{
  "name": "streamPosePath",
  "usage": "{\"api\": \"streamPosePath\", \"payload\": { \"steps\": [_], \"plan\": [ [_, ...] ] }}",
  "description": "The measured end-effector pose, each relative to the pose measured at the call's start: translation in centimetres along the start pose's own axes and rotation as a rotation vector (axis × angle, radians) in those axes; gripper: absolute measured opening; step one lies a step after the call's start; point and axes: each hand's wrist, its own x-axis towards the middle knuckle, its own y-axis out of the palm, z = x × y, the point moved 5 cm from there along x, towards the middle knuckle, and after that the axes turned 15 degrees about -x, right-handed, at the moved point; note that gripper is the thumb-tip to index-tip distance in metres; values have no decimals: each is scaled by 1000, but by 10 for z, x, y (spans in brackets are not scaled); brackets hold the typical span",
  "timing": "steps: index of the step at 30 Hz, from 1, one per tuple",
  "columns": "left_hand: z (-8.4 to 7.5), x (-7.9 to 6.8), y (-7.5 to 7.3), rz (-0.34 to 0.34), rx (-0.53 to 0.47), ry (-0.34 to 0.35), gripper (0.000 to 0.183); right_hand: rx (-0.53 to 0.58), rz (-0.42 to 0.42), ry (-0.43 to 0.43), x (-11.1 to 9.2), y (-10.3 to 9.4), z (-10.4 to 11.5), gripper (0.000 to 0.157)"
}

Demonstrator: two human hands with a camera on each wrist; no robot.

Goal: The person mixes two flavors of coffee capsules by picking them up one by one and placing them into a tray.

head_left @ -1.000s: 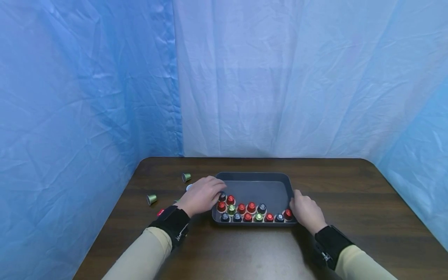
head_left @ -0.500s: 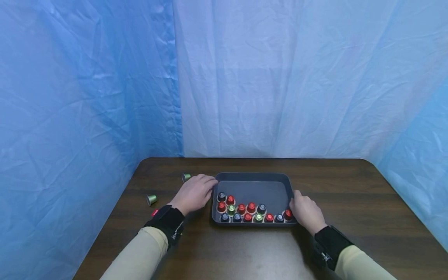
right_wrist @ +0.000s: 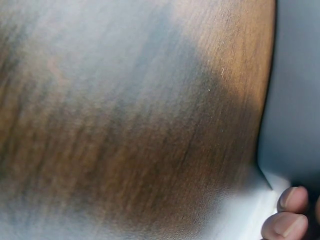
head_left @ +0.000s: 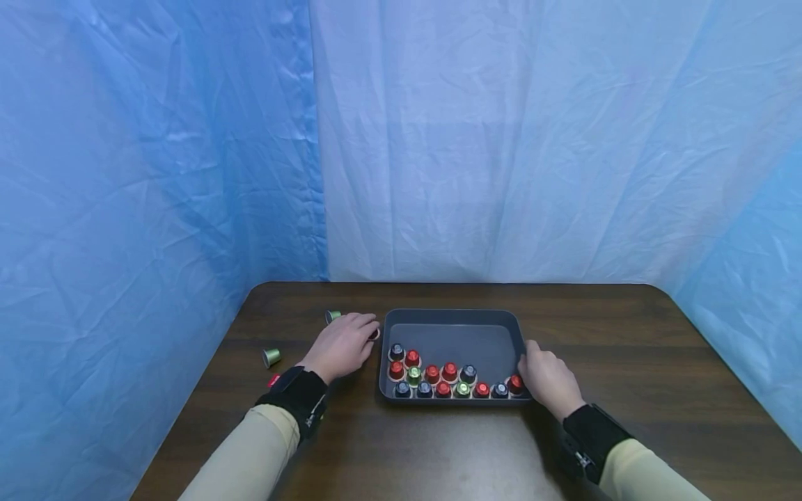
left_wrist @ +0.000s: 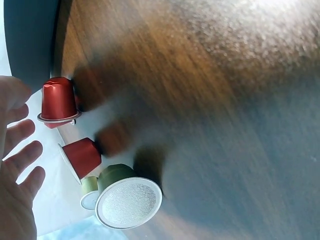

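Observation:
My left hand (head_left: 341,348) is over the table left of the tray, fingers loosely spread. Near its thumb in the left wrist view is a red coffee capsule (left_wrist: 58,100) with its rim down. Below that, another red capsule (left_wrist: 84,157) lies on its side, beside a green capsule (left_wrist: 129,202) with its foil lid showing and a smaller-looking green one (left_wrist: 90,192). My right hand (head_left: 551,379) holds the right rim of the dark grey tray (head_left: 451,316); in the right wrist view its curled fingertips (right_wrist: 287,225) are at the tray's corner.
Red, dark blue and green capsules stand rim down in rows along the tray's front and left. More green capsules (head_left: 271,358) lie on the brown table (head_left: 595,334) to the left. A red capsule (head_left: 273,380) shows beside the left wristband. Blue cloth (head_left: 438,139) hangs behind.
My left hand has moved left, from over the tray's left side to the table beside it. A dark blue capsule at the tray's left shows uncovered. The right hand stays on the rim.

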Motion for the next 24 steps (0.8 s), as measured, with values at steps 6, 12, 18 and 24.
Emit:
{"api": "streamPosePath", "payload": {
  "steps": [6,12,18,24],
  "plan": [
    [3,-1,5,64,21,-37,49,0,-4,1,0,0,0,39],
    [2,-2,6,66,28,-27,46,-9,-20,-10,0,0,0,38],
    [-1,-3,4,43,30,4,39,-7,-22,-14,0,0,0,38],
    [-2,-3,4,39,61,35,33,-8,-25,-18,0,0,0,38]
  ]
}}
